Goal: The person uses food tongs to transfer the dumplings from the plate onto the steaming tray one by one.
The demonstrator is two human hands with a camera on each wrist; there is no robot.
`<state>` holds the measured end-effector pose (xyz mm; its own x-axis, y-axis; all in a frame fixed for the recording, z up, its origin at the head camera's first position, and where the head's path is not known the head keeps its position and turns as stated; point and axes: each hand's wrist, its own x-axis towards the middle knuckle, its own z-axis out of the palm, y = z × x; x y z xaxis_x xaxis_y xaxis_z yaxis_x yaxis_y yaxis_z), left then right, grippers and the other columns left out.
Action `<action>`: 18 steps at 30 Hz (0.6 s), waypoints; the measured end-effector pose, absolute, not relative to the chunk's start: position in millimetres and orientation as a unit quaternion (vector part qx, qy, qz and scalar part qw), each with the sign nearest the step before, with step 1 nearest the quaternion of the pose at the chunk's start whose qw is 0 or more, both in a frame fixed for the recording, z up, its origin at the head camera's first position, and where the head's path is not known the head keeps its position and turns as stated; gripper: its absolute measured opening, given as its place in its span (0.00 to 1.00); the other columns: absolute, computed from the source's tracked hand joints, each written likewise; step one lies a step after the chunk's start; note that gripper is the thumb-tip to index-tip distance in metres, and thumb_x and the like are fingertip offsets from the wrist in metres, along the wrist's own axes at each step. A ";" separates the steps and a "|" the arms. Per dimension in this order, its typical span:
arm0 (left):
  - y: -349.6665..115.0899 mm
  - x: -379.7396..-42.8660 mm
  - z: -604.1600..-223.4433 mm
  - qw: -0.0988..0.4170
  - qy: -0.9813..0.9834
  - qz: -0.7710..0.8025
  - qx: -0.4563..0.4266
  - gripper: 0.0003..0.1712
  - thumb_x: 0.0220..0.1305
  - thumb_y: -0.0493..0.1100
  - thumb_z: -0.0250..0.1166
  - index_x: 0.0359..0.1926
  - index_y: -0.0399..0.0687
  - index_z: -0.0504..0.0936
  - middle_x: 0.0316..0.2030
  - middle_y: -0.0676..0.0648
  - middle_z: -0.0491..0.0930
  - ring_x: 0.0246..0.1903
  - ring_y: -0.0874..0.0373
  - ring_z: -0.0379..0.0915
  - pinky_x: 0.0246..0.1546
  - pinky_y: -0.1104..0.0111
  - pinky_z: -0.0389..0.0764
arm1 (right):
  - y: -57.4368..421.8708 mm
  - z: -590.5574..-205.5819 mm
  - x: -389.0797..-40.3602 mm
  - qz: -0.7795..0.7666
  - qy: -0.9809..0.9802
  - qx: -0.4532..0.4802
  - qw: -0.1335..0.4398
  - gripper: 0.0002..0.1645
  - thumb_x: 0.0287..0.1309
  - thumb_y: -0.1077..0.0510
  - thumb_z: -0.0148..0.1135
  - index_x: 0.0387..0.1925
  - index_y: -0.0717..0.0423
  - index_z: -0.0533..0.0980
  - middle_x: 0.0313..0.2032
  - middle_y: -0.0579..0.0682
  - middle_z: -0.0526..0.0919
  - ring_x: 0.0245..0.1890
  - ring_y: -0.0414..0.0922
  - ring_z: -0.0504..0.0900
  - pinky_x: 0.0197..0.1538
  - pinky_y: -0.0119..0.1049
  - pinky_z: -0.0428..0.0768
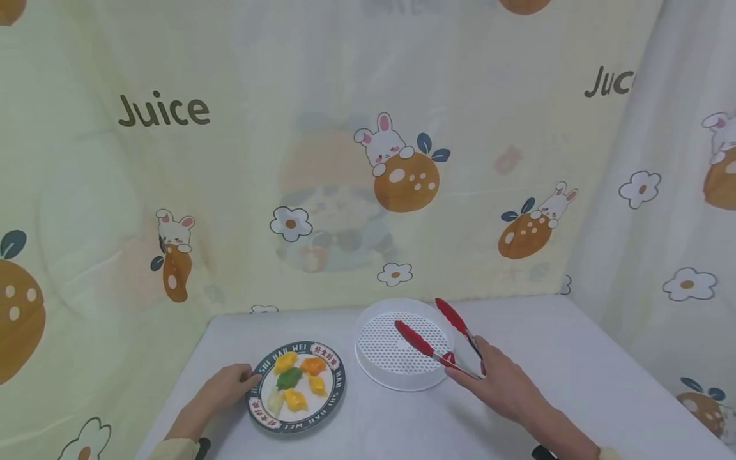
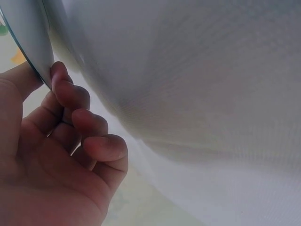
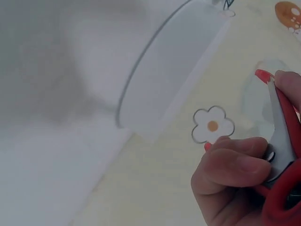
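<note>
My left hand [image 1: 230, 385] pinches the left rim of a round plate [image 1: 339, 384] with a dark patterned border. In the left wrist view the fingers [image 2: 73, 96] curl under the plate's edge [image 2: 33, 42]. Several small dumplings lie on it: yellow [image 1: 295, 400], orange [image 1: 313, 366], green [image 1: 289, 378] and a pale one [image 1: 275, 402]. My right hand [image 1: 506, 383] grips red-tipped metal tongs [image 1: 415, 338], their arms spread apart with nothing between the tips. One tip is over a white perforated steamer tray [image 1: 382, 369]. Red handle loops [image 3: 277, 193] show in the right wrist view.
Right of the plate, the tray stands on a white-covered table [image 1: 575, 358]. Behind and at both sides hangs a printed curtain [image 1: 241, 166] with rabbits, oranges and flowers. A small red spot [image 1: 448, 359] shows by the tray's right rim; I cannot tell what it is.
</note>
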<state>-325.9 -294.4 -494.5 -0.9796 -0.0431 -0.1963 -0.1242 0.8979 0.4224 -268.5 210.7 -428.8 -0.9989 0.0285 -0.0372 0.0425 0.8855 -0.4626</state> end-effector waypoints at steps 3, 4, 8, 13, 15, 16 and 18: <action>-294.1 -326.2 -494.3 0.093 0.969 0.222 -0.046 0.13 0.70 0.50 0.62 0.33 0.46 0.79 0.26 0.49 0.76 0.28 0.57 0.70 0.31 0.66 0.73 | 198.9 -429.6 -268.2 -0.230 0.973 0.000 0.011 0.69 0.46 0.15 0.59 0.72 0.63 0.59 0.44 0.54 0.79 0.36 0.46 0.74 0.32 0.38 0.75; -294.0 -326.0 -494.5 0.094 0.969 0.222 -0.048 0.13 0.70 0.50 0.62 0.33 0.46 0.79 0.26 0.49 0.76 0.28 0.57 0.70 0.31 0.66 0.73 | 194.9 -430.0 -268.4 -0.227 0.974 -0.007 0.010 0.68 0.46 0.15 0.59 0.72 0.62 0.60 0.45 0.54 0.79 0.37 0.46 0.75 0.34 0.39 0.76; -293.7 -326.0 -494.4 0.092 0.970 0.219 -0.048 0.13 0.70 0.50 0.62 0.32 0.47 0.79 0.26 0.49 0.76 0.28 0.57 0.70 0.31 0.66 0.73 | 177.7 -430.5 -268.3 -0.216 0.976 -0.024 0.013 0.69 0.45 0.15 0.58 0.72 0.62 0.61 0.55 0.57 0.80 0.43 0.48 0.78 0.45 0.47 0.82; -292.8 -327.5 -495.6 0.088 0.971 0.218 -0.048 0.13 0.70 0.50 0.62 0.32 0.47 0.78 0.25 0.49 0.75 0.28 0.58 0.70 0.31 0.66 0.72 | 156.0 -432.5 -266.4 -0.221 0.975 -0.032 0.023 0.65 0.44 0.18 0.62 0.71 0.58 0.64 0.56 0.54 0.80 0.43 0.46 0.78 0.46 0.46 0.84; -292.7 -327.7 -495.9 0.088 0.971 0.217 -0.050 0.13 0.71 0.50 0.62 0.32 0.47 0.78 0.26 0.49 0.75 0.28 0.57 0.70 0.31 0.66 0.72 | 147.4 -434.3 -265.0 -0.221 0.974 -0.040 0.024 0.63 0.45 0.19 0.64 0.71 0.56 0.65 0.55 0.53 0.81 0.43 0.45 0.77 0.46 0.46 0.84; -292.7 -327.6 -495.8 0.088 0.971 0.216 -0.049 0.13 0.71 0.50 0.62 0.32 0.47 0.78 0.25 0.49 0.75 0.28 0.57 0.70 0.31 0.66 0.72 | 143.1 -435.5 -264.3 -0.219 0.974 -0.045 0.026 0.62 0.44 0.19 0.64 0.71 0.55 0.65 0.54 0.51 0.81 0.42 0.44 0.77 0.45 0.45 0.84; -292.6 -327.5 -496.2 0.087 0.971 0.216 -0.052 0.13 0.70 0.50 0.62 0.32 0.46 0.78 0.25 0.49 0.75 0.28 0.57 0.70 0.31 0.66 0.72 | 135.1 -438.2 -262.3 -0.216 0.974 -0.056 0.028 0.61 0.45 0.19 0.64 0.70 0.53 0.66 0.51 0.49 0.82 0.40 0.43 0.76 0.43 0.42 0.83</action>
